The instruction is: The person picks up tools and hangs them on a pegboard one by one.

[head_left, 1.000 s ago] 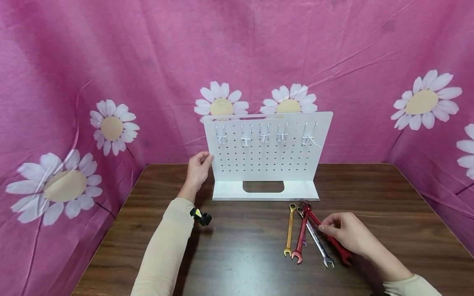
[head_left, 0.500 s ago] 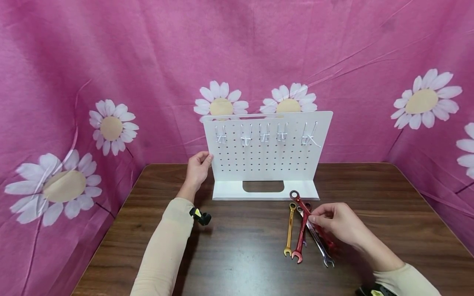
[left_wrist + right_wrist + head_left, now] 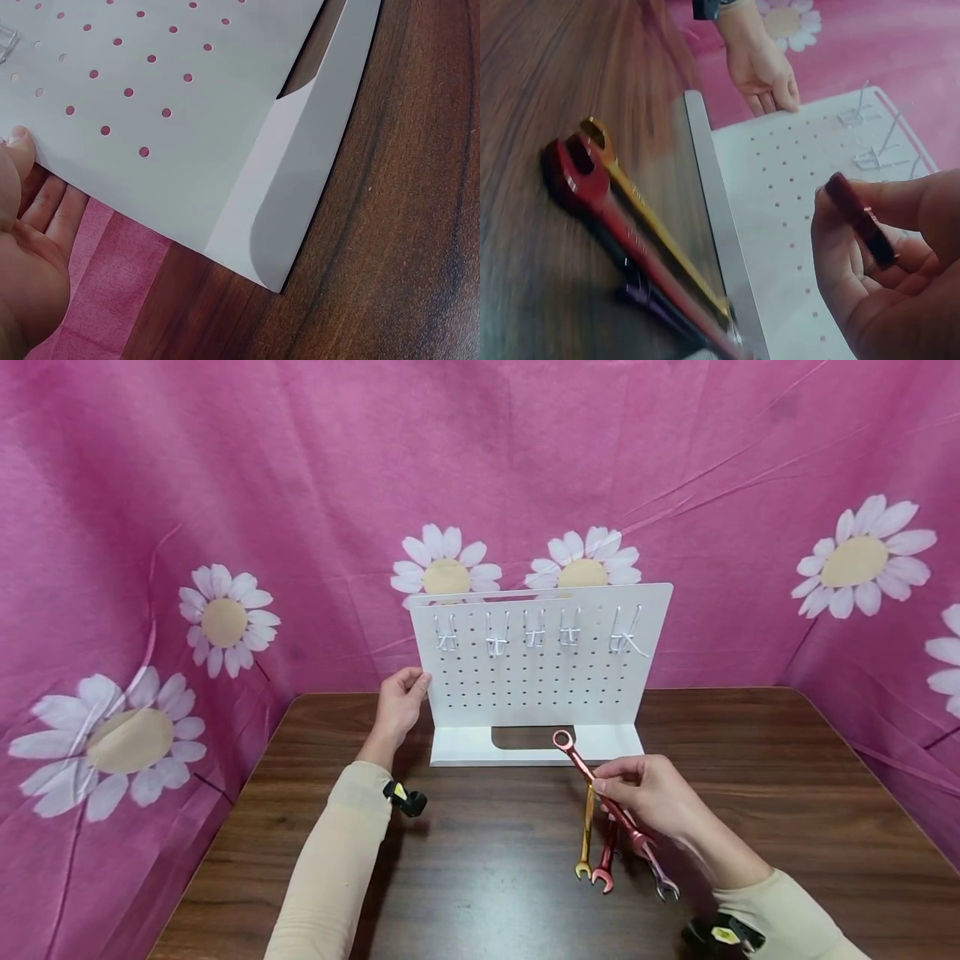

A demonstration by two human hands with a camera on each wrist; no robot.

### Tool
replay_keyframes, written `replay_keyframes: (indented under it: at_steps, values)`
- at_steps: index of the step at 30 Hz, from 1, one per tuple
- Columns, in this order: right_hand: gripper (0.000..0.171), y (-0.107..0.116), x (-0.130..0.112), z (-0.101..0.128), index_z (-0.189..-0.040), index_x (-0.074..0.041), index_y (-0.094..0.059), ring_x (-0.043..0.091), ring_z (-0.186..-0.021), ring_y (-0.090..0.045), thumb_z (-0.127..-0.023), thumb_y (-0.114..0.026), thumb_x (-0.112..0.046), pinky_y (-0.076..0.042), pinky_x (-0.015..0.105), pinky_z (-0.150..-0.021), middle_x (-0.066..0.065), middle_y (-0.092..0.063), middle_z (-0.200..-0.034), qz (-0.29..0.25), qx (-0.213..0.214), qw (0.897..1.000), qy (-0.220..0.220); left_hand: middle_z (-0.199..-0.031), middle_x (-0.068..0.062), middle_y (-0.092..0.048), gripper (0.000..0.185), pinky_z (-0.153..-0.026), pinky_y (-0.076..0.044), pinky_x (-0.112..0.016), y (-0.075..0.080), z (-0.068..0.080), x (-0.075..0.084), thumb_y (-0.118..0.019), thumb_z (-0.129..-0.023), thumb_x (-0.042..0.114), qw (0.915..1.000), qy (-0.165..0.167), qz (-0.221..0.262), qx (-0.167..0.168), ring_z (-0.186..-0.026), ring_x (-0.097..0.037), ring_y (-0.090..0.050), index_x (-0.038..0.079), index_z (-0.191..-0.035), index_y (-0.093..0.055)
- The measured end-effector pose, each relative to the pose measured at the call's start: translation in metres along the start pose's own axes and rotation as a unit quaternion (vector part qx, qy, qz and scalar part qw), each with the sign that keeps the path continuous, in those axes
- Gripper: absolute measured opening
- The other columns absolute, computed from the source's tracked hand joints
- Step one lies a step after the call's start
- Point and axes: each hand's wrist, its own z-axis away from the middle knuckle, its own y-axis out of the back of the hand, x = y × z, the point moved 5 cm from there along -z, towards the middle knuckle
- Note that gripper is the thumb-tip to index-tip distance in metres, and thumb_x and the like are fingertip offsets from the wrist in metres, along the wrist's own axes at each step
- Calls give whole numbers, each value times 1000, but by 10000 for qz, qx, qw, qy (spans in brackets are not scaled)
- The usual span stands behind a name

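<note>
At left of centre in the head view, the left hand is curled round the left edge of the white pegboard stand, thumb on its face. Wire hooks are ranged along the board's top row. Lower right of centre, a red combination wrench is pinched in the right hand, lifted off the wooden table, ring end up near the board's base. Beneath it, gold, red and silver wrenches are laid.
</note>
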Motion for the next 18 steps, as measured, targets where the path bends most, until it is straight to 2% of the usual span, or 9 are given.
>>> replay_keyframes:
  at_steps: [6,11,18]
  values:
    - [29,-14,-6,-12,-118,16,-69,9,-68,-68,-101,-72,-8,-57,31,-59,13,-76,-86,-245,-213,9994,76,-123,-28,-74,25,-105,-60,-45,0,-1,0,-63,-110,13,10000,1,-19,2,-97,-8,-69,-8,-122,-72]
    - [31,-24,-11,-22,-118,19,-66,11,-70,-71,-102,-71,-6,-62,33,-63,15,-78,-89,-483,-387,9980,95,-122,-27,-75,25,-101,-61,-36,-1,0,1,-64,-110,13,10000,22,-91,17,-98,-9,-69,-7,-122,-72]
    - [26,-34,-21,-35,-115,18,-67,17,-74,-75,-102,-69,-4,-63,33,-68,20,-79,-92,-494,-349,9977,304,-121,-26,-75,24,-99,-61,-32,0,0,-2,-64,-110,13,9999,80,-129,57,-100,-11,-68,-6,-122,-72]
